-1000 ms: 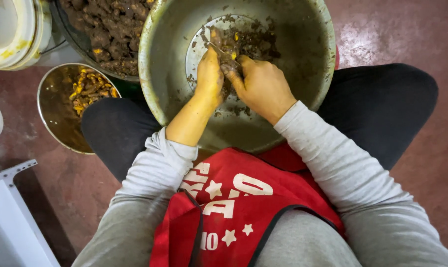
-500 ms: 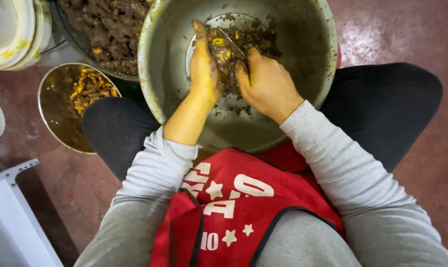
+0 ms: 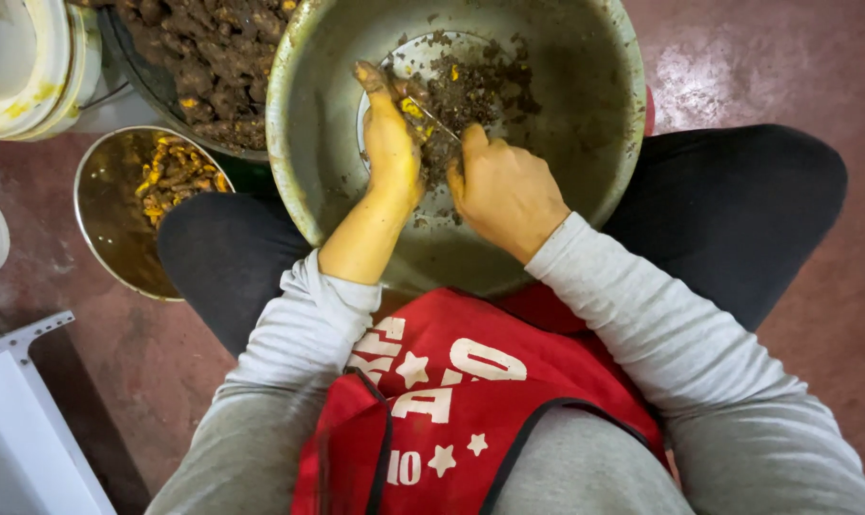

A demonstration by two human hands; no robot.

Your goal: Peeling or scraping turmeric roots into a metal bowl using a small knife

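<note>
From the head view, looking down over my lap, a large metal basin (image 3: pixel 585 124) rests across my knees, its bottom strewn with dark muddy peelings (image 3: pixel 480 95). My left hand (image 3: pixel 389 143), stained yellow, has its grip closed around a muddy root (image 3: pixel 380 81) whose cut yellow flesh shows near my fingers; the root is held over the middle of the basin. My right hand (image 3: pixel 504 191) sits just beside it, grip clamped on a thin blade (image 3: pixel 437 119) whose tip meets the root; its handle is hidden inside my fist. To my left on the reddish floor (image 3: pixel 814 67) stands a smaller metal bowl (image 3: pixel 103 219) with yellow peeled pieces (image 3: pixel 175 172) in it. Above that is a dark tub (image 3: pixel 132 57) heaped with unpeeled earthy roots (image 3: pixel 213 48), and a white bucket (image 3: pixel 31 67) sits at the top left corner. I wear a red apron (image 3: pixel 451 401) over grey sleeves.
</note>
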